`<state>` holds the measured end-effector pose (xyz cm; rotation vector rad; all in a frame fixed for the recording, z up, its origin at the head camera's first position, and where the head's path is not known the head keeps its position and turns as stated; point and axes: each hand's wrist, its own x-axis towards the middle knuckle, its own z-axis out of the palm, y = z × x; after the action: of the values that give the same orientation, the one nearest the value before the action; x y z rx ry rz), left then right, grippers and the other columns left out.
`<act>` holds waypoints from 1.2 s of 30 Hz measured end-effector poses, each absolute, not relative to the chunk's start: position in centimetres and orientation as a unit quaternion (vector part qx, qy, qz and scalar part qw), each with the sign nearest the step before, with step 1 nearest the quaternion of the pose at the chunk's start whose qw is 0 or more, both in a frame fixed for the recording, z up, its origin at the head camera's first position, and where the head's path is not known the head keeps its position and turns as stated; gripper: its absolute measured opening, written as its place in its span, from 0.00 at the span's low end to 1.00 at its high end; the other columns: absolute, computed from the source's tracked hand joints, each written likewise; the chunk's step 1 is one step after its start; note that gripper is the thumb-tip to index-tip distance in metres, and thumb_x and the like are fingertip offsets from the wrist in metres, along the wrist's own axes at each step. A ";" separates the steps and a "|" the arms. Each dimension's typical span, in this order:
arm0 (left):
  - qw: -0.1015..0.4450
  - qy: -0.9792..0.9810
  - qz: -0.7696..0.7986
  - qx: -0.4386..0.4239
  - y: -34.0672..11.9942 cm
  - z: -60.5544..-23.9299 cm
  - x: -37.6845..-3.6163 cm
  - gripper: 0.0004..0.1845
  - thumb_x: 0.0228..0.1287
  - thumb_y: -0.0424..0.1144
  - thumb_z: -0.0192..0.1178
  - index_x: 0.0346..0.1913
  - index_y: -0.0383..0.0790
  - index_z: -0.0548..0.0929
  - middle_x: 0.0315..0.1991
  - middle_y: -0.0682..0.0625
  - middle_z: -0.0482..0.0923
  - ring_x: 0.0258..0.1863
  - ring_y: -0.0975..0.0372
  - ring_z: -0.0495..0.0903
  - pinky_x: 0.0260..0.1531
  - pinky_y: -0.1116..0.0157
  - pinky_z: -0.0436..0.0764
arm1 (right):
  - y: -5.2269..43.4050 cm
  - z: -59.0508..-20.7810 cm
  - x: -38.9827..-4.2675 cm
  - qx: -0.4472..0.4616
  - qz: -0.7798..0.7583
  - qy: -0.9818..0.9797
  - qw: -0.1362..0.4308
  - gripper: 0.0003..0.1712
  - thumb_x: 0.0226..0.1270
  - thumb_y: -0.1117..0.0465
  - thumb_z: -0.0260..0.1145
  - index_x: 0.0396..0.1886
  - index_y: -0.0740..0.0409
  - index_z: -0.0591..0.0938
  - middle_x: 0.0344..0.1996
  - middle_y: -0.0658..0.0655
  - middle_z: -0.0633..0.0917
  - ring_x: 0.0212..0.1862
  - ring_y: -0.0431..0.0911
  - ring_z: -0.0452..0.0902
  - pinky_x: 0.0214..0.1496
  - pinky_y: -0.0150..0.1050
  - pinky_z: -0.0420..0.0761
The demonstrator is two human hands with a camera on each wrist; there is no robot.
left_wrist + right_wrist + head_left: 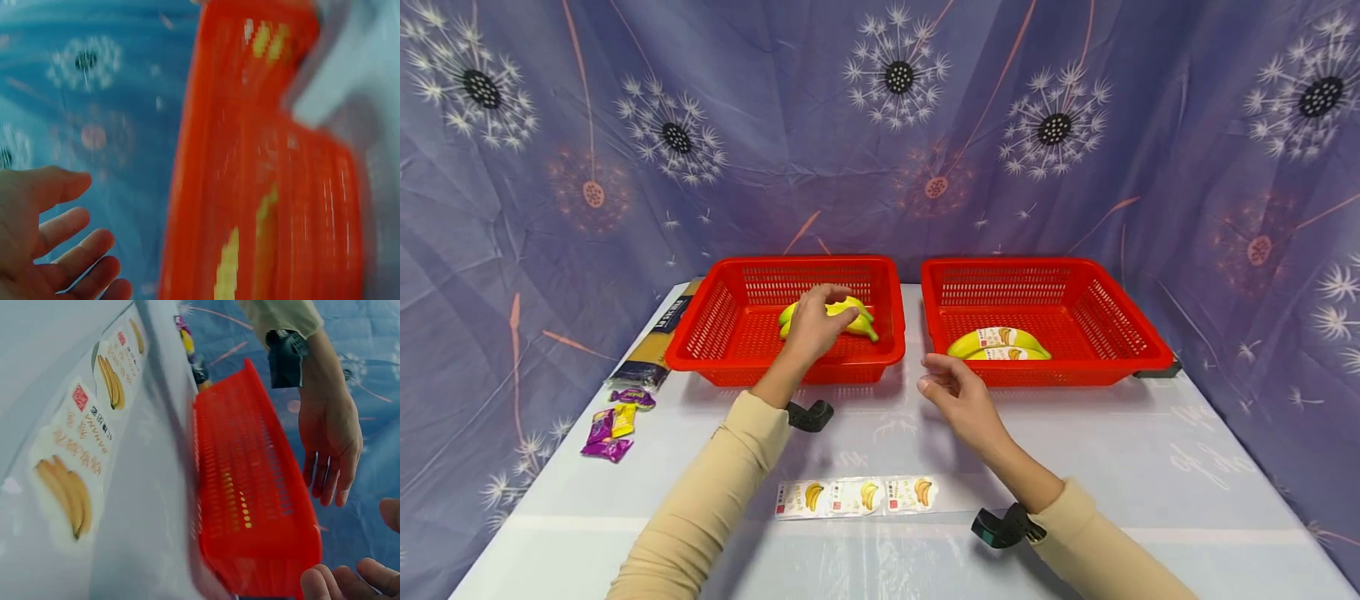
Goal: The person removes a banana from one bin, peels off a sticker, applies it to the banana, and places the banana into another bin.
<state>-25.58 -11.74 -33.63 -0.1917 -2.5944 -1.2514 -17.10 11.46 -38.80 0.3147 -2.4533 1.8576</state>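
Note:
My left hand (pixel 820 321) reaches into the left red basket (pixel 700 362) and hovers over a bunch of yellow bananas (pixel 859 323). Its fingers are spread and relaxed in the left wrist view (pixel 62 250) and straight in the right wrist view (pixel 328 444); it holds nothing. My right hand (pixel 951 385) hangs above the table in front of the right red basket (pixel 1150 360), fingers loosely curled and empty. That basket holds labelled bananas (pixel 1000 343). A sheet of banana stickers (pixel 857 496) lies on the table near me.
Purple and yellow snack packets (pixel 612 425) and a dark flat packet (pixel 658 350) lie at the table's left edge. A patterned purple cloth hangs behind and around the table. Both baskets stand side by side at the back.

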 end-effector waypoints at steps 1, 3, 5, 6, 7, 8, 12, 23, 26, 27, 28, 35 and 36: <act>0.119 -0.897 -0.421 -0.060 -12.5 -33.7 -25.8 0.21 0.59 0.43 0.62 0.54 0.39 0.79 0.52 0.42 0.78 0.57 0.50 0.72 0.58 0.53 0.69 | 10.9 -38.8 -17.4 0.108 0.601 -0.792 0.016 0.26 0.63 0.62 0.64 0.61 0.60 0.72 0.58 0.59 0.77 0.53 0.48 0.78 0.52 0.30 0.76; 0.101 -0.907 -0.405 -0.047 -14.0 -34.0 -26.4 0.22 0.59 0.43 0.62 0.57 0.40 0.77 0.55 0.41 0.76 0.59 0.49 0.69 0.59 0.51 0.67 | 9.8 -38.8 -17.9 0.114 0.602 -0.790 0.003 0.30 0.63 0.61 0.64 0.64 0.59 0.69 0.61 0.59 0.75 0.57 0.53 0.77 0.55 0.36 0.78; 0.087 -0.916 -0.390 -0.036 -15.3 -34.3 -27.0 0.24 0.60 0.43 0.61 0.59 0.40 0.75 0.57 0.40 0.75 0.61 0.48 0.68 0.60 0.51 0.67 | 8.8 -38.9 -18.4 0.114 0.601 -0.791 -0.002 0.35 0.62 0.59 0.65 0.68 0.58 0.65 0.64 0.59 0.72 0.59 0.56 0.75 0.56 0.42 0.78; 0.081 -0.919 -0.384 -0.031 -15.9 -34.4 -27.3 0.24 0.60 0.43 0.61 0.59 0.39 0.75 0.58 0.39 0.75 0.61 0.47 0.69 0.60 0.51 0.67 | 8.4 -39.0 -18.7 0.114 0.599 -0.793 0.001 0.37 0.61 0.59 0.66 0.69 0.58 0.63 0.65 0.60 0.70 0.60 0.57 0.75 0.56 0.44 0.78; 0.074 -0.922 -0.379 -0.026 -16.4 -34.6 -27.6 0.25 0.60 0.42 0.61 0.60 0.39 0.74 0.58 0.39 0.75 0.61 0.47 0.69 0.60 0.51 0.68 | 8.0 -39.1 -19.1 0.113 0.598 -0.794 0.005 0.39 0.61 0.58 0.66 0.70 0.58 0.61 0.66 0.60 0.68 0.61 0.58 0.73 0.57 0.47 0.77; 0.067 -0.924 -0.375 -0.020 -16.8 -34.8 -27.9 0.25 0.60 0.42 0.62 0.60 0.39 0.74 0.59 0.38 0.74 0.61 0.46 0.69 0.60 0.51 0.68 | 7.6 -39.2 -19.4 0.112 0.593 -0.797 0.014 0.41 0.61 0.57 0.67 0.71 0.58 0.60 0.68 0.60 0.67 0.62 0.58 0.72 0.58 0.48 0.76; 0.027 -0.934 -0.356 -0.003 -18.0 -35.3 -28.8 0.28 0.61 0.42 0.61 0.63 0.37 0.71 0.62 0.37 0.71 0.64 0.45 0.66 0.61 0.50 0.68 | 6.4 -39.7 -20.7 0.118 0.576 -0.807 0.062 0.41 0.60 0.57 0.67 0.71 0.61 0.60 0.71 0.59 0.61 0.65 0.57 0.69 0.59 0.49 0.74; -0.043 -0.960 -0.275 -0.003 -19.3 -36.3 -30.1 0.31 0.60 0.42 0.60 0.65 0.32 0.67 0.63 0.34 0.69 0.64 0.43 0.67 0.64 0.52 0.65 | 5.3 -40.8 -22.6 0.122 0.539 -0.826 0.115 0.38 0.62 0.57 0.66 0.68 0.65 0.64 0.71 0.57 0.61 0.68 0.52 0.65 0.58 0.46 0.76; -0.061 -0.963 -0.263 -0.007 -19.4 -36.5 -30.4 0.32 0.60 0.41 0.60 0.66 0.31 0.66 0.63 0.33 0.68 0.64 0.43 0.67 0.65 0.52 0.64 | 5.3 -40.9 -22.7 0.123 0.536 -0.827 0.115 0.38 0.61 0.57 0.66 0.68 0.65 0.64 0.71 0.57 0.62 0.68 0.52 0.65 0.57 0.45 0.77; -0.067 -0.963 -0.261 -0.010 -19.3 -36.5 -30.5 0.33 0.60 0.41 0.60 0.66 0.30 0.65 0.63 0.33 0.68 0.64 0.43 0.66 0.65 0.51 0.64 | 5.4 -40.9 -22.7 0.124 0.535 -0.828 0.114 0.38 0.61 0.57 0.67 0.68 0.66 0.64 0.71 0.57 0.62 0.68 0.52 0.65 0.56 0.45 0.77; -0.072 -0.963 -0.261 -0.011 -19.3 -36.5 -30.5 0.33 0.60 0.41 0.60 0.66 0.30 0.65 0.64 0.33 0.68 0.65 0.43 0.66 0.65 0.51 0.64 | 5.4 -40.9 -22.6 0.124 0.534 -0.829 0.113 0.38 0.61 0.57 0.67 0.68 0.66 0.64 0.71 0.57 0.62 0.68 0.52 0.65 0.56 0.44 0.77; -0.089 -0.961 -0.260 -0.022 -19.2 -37.1 -31.1 0.38 0.59 0.40 0.61 0.68 0.29 0.60 0.67 0.32 0.62 0.68 0.43 0.61 0.68 0.51 0.59 | 5.7 -40.7 -22.6 0.127 0.516 -0.840 0.106 0.40 0.60 0.54 0.67 0.68 0.65 0.64 0.71 0.55 0.61 0.68 0.52 0.66 0.56 0.42 0.77; -0.089 -0.962 -0.258 -0.024 -19.2 -37.1 -31.1 0.38 0.58 0.40 0.62 0.69 0.29 0.59 0.67 0.32 0.61 0.68 0.42 0.60 0.68 0.51 0.59 | 5.7 -40.7 -22.6 0.127 0.514 -0.842 0.105 0.40 0.60 0.54 0.67 0.68 0.64 0.64 0.71 0.55 0.61 0.67 0.52 0.67 0.56 0.42 0.77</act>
<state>-31.10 -19.21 -37.08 -0.0786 -3.2048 -0.8603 -22.59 5.74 -40.70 0.3753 -2.4810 1.5134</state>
